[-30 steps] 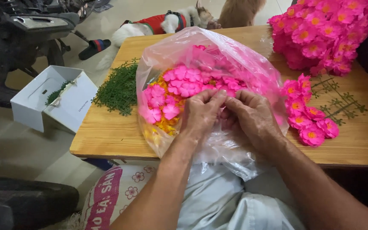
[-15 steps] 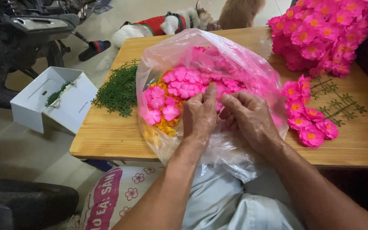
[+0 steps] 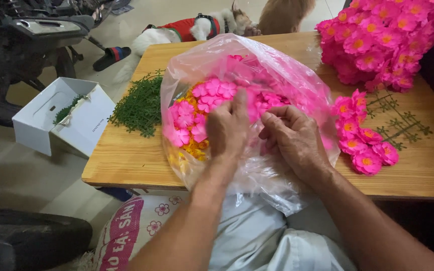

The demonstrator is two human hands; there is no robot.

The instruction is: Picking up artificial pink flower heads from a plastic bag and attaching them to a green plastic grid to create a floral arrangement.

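A clear plastic bag (image 3: 297, 75) lies on the wooden table (image 3: 126, 155), filled with loose pink fabric flowers (image 3: 212, 93) and some yellow centres (image 3: 193, 148). Both my hands are inside its mouth. My left hand (image 3: 227, 128) reaches in among the pink petals, fingers bent down onto them. My right hand (image 3: 292, 138) is beside it, fingers curled and pinched on a pink flower piece. What the left fingers hold is hidden.
A heap of small green sprigs (image 3: 139, 105) lies left of the bag. Finished pink flower stems (image 3: 365, 138) and a big pink bunch (image 3: 383, 42) sit right. A white box (image 3: 59, 123), a motorbike (image 3: 31, 30), a dog (image 3: 187, 30) and a printed sack (image 3: 126, 233) are on the floor.
My hands have parted slightly; the left moved forward into the flowers while the right stays beside it with fingers pinched.
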